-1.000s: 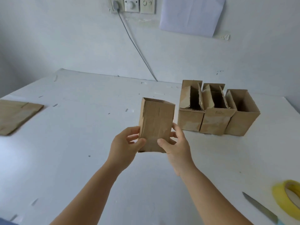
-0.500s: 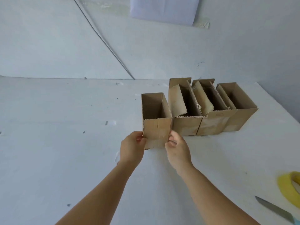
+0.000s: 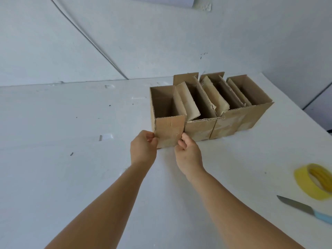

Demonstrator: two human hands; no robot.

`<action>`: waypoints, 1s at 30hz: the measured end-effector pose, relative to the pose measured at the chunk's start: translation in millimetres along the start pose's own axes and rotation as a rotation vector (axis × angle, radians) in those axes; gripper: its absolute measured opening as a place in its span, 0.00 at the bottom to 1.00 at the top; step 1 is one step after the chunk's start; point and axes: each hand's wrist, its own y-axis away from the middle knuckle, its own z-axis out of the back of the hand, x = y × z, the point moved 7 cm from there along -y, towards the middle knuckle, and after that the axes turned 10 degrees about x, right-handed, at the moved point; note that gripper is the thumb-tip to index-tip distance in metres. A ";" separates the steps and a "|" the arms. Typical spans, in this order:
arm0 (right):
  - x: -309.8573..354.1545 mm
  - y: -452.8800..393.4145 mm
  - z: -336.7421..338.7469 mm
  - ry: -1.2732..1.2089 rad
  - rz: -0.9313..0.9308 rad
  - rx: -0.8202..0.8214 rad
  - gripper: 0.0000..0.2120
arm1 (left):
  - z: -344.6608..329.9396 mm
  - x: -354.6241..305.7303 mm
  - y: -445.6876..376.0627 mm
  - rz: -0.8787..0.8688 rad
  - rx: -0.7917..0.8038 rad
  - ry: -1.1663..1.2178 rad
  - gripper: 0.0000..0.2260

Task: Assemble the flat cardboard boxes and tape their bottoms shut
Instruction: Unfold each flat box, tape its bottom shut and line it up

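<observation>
An open-topped cardboard box stands upright on the white table, at the left end of a row and touching the neighbouring box. Two more assembled boxes continue the row to the right, some with loose flaps standing up inside. My left hand pinches the leftmost box at its lower left corner. At the lower right corner, my right hand holds it with curled fingers. The box's bottom is hidden.
A yellow tape roll lies at the right edge of the table, and a knife with a light blue handle lies just in front of it. A grey cable runs down the wall behind.
The box was held in the air a second ago; both hands have carried it forward and set it down upright at the left end of the row. The view has moved closer.
</observation>
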 end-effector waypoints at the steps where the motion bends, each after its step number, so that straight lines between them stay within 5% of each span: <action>1: -0.2 -0.5 -0.7 -0.003 -0.005 0.006 0.26 | -0.9 -0.7 -2.6 -0.003 0.007 -0.007 0.07; 10: 1.7 0.9 -1.4 0.072 0.002 0.095 0.28 | -1.1 -4.8 -1.2 -0.023 0.086 -0.156 0.15; 16: 7.3 26.5 -5.6 0.518 0.130 0.228 0.29 | -5.0 -1.7 45.0 -0.106 0.257 -0.520 0.21; 23: -0.6 84.9 -19.9 0.912 0.288 0.400 0.31 | 10.1 5.2 126.2 -0.130 0.211 -0.754 0.23; 30: -0.9 159.7 -42.1 0.971 0.469 0.533 0.30 | 38.0 26.0 224.9 0.004 0.100 -0.733 0.24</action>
